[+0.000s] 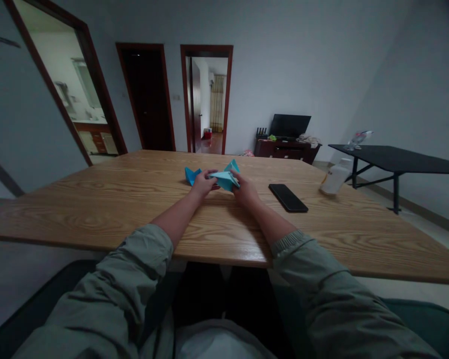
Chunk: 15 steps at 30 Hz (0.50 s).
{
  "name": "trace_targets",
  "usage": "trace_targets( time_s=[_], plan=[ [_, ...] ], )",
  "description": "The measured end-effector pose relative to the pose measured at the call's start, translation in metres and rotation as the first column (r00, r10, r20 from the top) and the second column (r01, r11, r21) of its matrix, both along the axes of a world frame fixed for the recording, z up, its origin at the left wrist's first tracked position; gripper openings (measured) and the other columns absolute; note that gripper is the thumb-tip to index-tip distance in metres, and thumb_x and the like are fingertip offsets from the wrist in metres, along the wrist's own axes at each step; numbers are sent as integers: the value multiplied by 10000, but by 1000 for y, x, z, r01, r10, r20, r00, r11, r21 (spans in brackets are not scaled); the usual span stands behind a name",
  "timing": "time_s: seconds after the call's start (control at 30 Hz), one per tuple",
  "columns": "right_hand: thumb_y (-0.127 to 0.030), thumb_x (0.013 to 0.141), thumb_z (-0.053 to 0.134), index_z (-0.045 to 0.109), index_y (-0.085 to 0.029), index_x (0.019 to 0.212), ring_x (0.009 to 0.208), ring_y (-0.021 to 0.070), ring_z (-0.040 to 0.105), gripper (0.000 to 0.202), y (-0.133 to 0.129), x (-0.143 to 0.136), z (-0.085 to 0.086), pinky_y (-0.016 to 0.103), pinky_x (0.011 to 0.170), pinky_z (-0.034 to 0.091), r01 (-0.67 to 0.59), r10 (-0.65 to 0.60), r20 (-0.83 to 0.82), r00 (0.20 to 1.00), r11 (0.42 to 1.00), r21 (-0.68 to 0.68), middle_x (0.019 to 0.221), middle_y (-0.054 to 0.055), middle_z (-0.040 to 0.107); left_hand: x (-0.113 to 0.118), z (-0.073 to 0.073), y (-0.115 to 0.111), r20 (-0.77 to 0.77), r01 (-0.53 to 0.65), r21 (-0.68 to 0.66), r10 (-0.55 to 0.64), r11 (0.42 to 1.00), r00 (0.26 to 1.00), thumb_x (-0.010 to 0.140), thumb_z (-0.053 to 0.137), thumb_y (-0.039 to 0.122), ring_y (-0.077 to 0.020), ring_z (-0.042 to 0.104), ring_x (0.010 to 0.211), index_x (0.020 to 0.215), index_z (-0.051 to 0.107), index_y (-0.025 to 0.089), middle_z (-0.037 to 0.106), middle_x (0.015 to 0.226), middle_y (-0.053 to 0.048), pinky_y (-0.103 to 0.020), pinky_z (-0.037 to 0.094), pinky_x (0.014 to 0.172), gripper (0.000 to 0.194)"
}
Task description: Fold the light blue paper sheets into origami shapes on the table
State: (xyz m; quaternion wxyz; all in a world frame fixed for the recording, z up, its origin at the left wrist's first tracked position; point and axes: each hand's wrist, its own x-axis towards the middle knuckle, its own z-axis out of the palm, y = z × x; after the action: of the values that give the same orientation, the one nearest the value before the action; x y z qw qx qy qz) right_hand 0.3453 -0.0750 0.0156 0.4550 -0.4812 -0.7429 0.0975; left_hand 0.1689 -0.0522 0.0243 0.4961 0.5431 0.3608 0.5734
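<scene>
A light-blue piece of folded paper (225, 180) is held between my two hands just over the wooden table. My left hand (204, 184) pinches its left end. On the other end, the fingers of my right hand (244, 189) are closed. A light-blue flap (232, 165) stands up behind; I cannot tell whether it belongs to the same piece. Just left of my left hand, a darker blue folded paper (190, 175) rests on the table, partly hidden by that hand.
On the wooden table (127, 199), a black phone (288, 198) lies right of my hands, with a whitish bottle (336, 177) farther right. Beyond stands a black table (396, 157) bearing a clear bottle (359, 139). A television (291, 126) sits on a dark cabinet against the far wall.
</scene>
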Motion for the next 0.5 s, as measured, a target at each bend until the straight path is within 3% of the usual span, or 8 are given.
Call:
trace_targets(
  time_s=[0.13, 0.3, 0.5],
  plan=[
    [-138, 762, 547, 392, -190, 1408, 1163, 266, 508, 666, -11, -13, 4, 409, 1015, 359, -62, 58, 118, 991, 998, 30, 1327, 111, 513, -2, 3, -6, 164, 97, -78, -83, 992, 983, 714, 666, 288, -112, 615, 732, 927, 576, 159, 629, 826, -23, -299, 531, 745, 265],
    [-241, 799, 557, 379, -235, 1411, 1083, 233, 555, 637, -10, -19, 0, 402, 974, 407, -192, 194, 29, 981, 979, -62, 1238, 58, 586, -3, 0, -12, 141, 330, -119, -313, 937, 939, 731, 658, 438, -162, 645, 782, 969, 610, 194, 665, 953, -66, -289, 517, 684, 344],
    [-344, 850, 520, 529, -211, 1295, 980, 206, 590, 465, -11, -12, 4, 347, 878, 465, -395, 373, -171, 912, 910, -126, 1126, 35, 641, -3, -8, -8, 24, 333, -69, -332, 941, 943, 639, 770, 353, -171, 651, 856, 1104, 542, 206, 632, 1114, -83, -333, 506, 757, 538]
  ],
)
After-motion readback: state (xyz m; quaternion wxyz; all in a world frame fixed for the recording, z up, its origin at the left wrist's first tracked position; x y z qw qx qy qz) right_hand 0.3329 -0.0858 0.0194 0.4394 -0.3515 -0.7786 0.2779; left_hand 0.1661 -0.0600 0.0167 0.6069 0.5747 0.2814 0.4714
